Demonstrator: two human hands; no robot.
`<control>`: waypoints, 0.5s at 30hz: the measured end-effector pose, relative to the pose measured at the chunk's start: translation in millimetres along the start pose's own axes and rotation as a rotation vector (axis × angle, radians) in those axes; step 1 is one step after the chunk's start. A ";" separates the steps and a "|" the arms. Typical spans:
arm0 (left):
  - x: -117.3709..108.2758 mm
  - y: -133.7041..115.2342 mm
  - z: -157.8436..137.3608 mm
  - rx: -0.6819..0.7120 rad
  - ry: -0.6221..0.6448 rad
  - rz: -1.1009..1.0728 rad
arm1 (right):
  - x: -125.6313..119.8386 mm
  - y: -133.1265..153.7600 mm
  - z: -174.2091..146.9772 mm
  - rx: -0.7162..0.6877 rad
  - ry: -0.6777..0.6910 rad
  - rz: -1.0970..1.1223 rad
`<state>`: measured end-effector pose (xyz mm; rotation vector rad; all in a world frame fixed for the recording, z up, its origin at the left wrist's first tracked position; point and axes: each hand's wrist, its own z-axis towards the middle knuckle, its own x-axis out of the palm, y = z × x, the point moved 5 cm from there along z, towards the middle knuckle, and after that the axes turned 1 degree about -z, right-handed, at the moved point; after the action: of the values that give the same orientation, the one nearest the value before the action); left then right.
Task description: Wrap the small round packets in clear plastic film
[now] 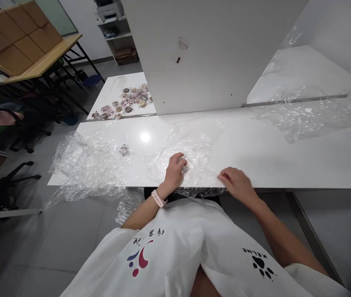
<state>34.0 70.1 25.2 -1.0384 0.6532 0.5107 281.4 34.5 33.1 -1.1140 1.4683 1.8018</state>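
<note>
A sheet of clear plastic film (198, 142) lies crinkled on the white table in front of me. My left hand (174, 170), with a pink watch band on the wrist, rests on the film with its fingers curled round something small, mostly hidden. Over at the film's right corner, near the table's front edge, my right hand (236, 182) is closed in a pinch on the film. One small wrapped item (124, 150) sits to the left, beside a heap of crumpled clear film (88, 165).
Several small wrapped items (135, 97) lie on a white surface at the back left. A tall white panel (200, 62) stands behind the table (243, 140). More clear film (311, 115) lies at the right. Some film hangs over the table's front left edge.
</note>
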 end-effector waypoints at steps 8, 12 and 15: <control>4.4 -6.6 -0.7 0.045 0.057 0.126 | -54.0 -63.7 -53.1 0.511 -0.141 0.158; 3.7 -13.0 -9.2 0.199 0.253 0.132 | -51.3 -63.3 -77.7 0.684 -0.082 0.444; -4.0 -15.3 -16.9 0.250 0.387 0.105 | -51.7 -51.3 -84.4 0.743 -0.097 0.848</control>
<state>37.2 48.1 31.5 -0.8738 1.0912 0.3088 371.1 -30.2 47.1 -0.0057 2.4665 1.4625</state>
